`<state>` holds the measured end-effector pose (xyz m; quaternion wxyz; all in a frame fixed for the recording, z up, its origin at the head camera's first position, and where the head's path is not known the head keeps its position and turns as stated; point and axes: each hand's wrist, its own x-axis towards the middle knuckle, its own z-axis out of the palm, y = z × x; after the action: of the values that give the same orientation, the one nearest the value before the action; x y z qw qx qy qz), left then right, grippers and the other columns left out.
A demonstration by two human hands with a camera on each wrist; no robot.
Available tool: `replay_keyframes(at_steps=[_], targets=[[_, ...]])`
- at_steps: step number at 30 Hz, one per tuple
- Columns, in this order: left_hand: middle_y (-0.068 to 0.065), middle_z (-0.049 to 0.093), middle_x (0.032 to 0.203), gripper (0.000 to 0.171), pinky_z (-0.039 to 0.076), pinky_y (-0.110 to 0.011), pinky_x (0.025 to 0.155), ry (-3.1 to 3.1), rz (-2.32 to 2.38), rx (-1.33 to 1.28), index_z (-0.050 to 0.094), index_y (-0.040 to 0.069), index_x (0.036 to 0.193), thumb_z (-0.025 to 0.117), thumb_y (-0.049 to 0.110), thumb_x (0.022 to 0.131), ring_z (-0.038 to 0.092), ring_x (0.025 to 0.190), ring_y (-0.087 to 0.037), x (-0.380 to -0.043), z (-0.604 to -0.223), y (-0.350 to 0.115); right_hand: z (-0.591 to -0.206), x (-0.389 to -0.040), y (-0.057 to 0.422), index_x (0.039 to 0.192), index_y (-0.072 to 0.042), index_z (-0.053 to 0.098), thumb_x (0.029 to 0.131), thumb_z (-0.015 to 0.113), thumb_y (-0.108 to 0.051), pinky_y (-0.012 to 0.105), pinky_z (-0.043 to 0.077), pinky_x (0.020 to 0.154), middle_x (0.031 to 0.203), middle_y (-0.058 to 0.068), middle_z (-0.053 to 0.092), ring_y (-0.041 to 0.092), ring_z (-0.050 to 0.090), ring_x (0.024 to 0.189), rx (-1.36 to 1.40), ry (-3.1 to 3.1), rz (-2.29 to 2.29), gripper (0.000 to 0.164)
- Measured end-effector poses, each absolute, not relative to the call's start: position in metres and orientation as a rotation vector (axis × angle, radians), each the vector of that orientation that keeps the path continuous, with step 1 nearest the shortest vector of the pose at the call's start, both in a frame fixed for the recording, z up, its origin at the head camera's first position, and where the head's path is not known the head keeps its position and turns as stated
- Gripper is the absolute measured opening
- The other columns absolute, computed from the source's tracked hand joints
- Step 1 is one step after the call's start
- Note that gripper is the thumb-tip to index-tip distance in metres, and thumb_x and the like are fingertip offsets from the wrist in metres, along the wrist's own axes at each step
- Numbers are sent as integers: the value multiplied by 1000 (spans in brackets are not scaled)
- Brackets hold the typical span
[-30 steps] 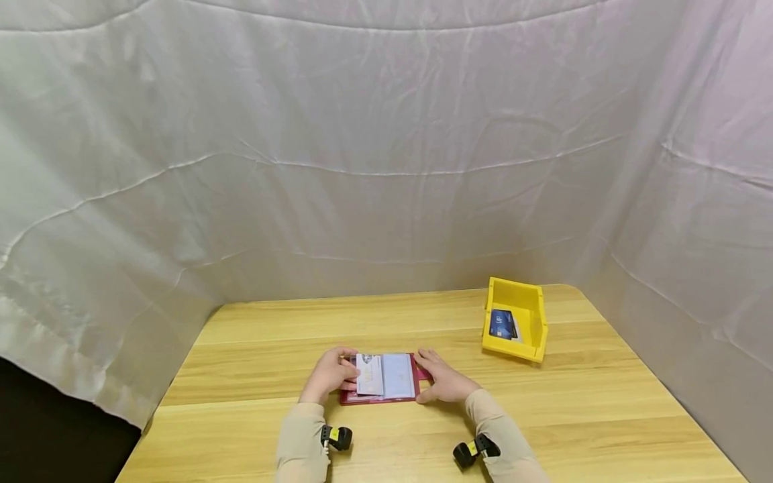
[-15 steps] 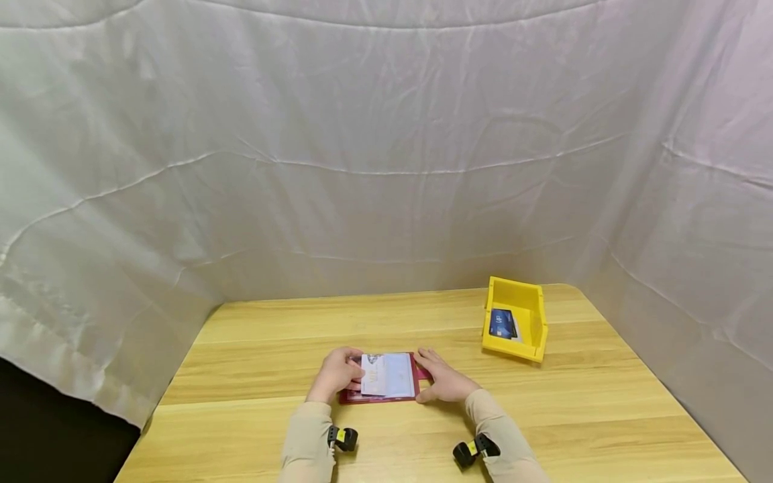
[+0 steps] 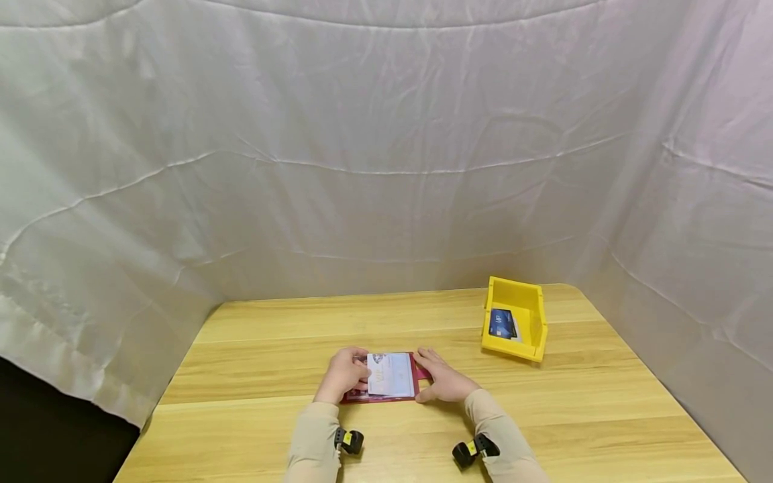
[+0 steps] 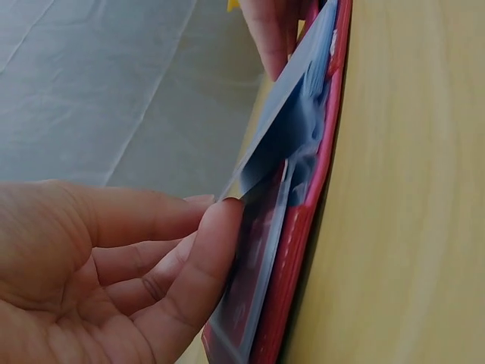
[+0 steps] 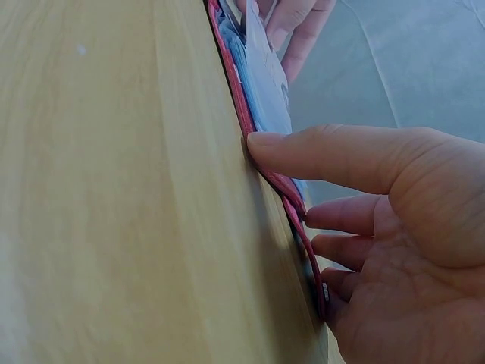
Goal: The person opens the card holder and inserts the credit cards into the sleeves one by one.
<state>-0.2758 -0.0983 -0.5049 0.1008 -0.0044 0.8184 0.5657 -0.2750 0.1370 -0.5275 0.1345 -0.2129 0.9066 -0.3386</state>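
A: On what surface does everything lie, please?

B: It is a table (image 3: 253, 349) of light wood, with visible grain. Grey cloth (image 3: 386, 181) hangs behind it and at both sides, with some creases. In the lower left corner of the head view there is a dark area (image 3: 48, 422).

A: And what stands on this table?

B: Toward the far right corner there is a yellow box (image 3: 516, 292). Inside it lies a blue card (image 3: 501, 323), and a paler card (image 3: 516, 330) shows just beside it. Nearer to the person, about the middle, a red wallet (image 3: 415, 377) lies open, between the two hands. Its pale plastic pages (image 3: 403, 376) are visible.

A: How does the left hand (image 3: 343, 376) hold?

B: The thumb and the index finger are closed together at the tips. They pinch the left edge of a white card (image 3: 379, 379), which is above the wallet and tilted, with this edge lifted. I cannot tell if the card is partly inside a page.

A: And the right hand (image 3: 445, 384)?

B: It is spread wide, at the right end of the wallet. The thumb touches the near edge of the red cover, and the fingers, bent a little, are near the far corner, beside a pink strap (image 3: 425, 373).
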Motion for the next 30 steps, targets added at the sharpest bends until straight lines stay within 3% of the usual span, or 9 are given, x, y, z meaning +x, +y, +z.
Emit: replay_keyframes(at_steps=[17,30], targets=[[-13,62,73,41,53,-28,45,2581,1624,15,53,-10,114,61,-7,74,59,48,-15,-274,-505,-78,-527,-275,136,140,-2,26,68,74,-21,56,10,110,150,16,15,36,5,138,-600,2618,-1020,89],[-8,58,68,34,50,-23,42,2678,1525,-24,57,-7,109,62,-3,75,57,47,-14,-272,-507,-68,-527,-275,136,140,-2,26,67,74,-22,56,10,111,150,16,16,36,6,138,-595,2615,-1019,89]])
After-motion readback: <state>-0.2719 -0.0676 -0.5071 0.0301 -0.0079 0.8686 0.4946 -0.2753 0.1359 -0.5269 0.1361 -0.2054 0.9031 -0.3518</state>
